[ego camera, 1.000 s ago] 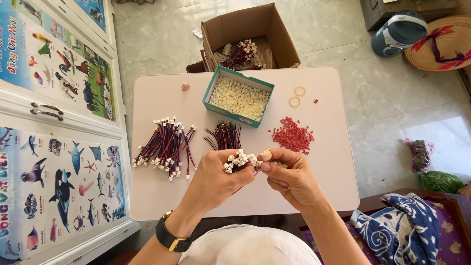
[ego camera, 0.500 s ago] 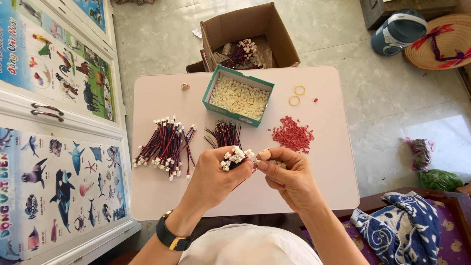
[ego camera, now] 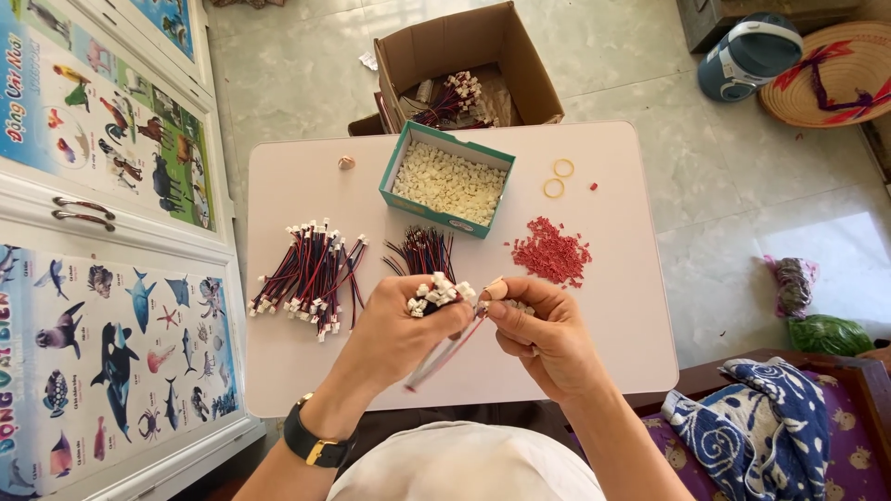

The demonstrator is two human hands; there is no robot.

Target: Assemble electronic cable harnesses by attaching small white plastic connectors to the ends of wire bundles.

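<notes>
My left hand [ego camera: 401,329] grips a small bunch of red-and-black wires with white plug connectors [ego camera: 436,294] at the top. My right hand [ego camera: 541,329] pinches one wire end beside that bunch; its thumb wears a beige fingertip cover. Both hands hover over the near middle of the pale pink table [ego camera: 603,325]. Just beyond them lies a loose bundle of bare red-and-black wires [ego camera: 422,252]. To the left lies a pile of finished wires with white connectors [ego camera: 311,276]. A heap of small red parts [ego camera: 552,250] sits to the right.
A teal box of white connectors [ego camera: 447,182] stands at the table's far middle, two yellow rubber bands [ego camera: 558,178] to its right. A cardboard box with wires [ego camera: 464,70] sits on the floor behind. Cabinet doors with animal posters [ego camera: 102,232] line the left. A patterned blue cloth [ego camera: 756,431] lies at right.
My hands stay in place over the table; the fingers of the right hand have shifted slightly at the wire end.
</notes>
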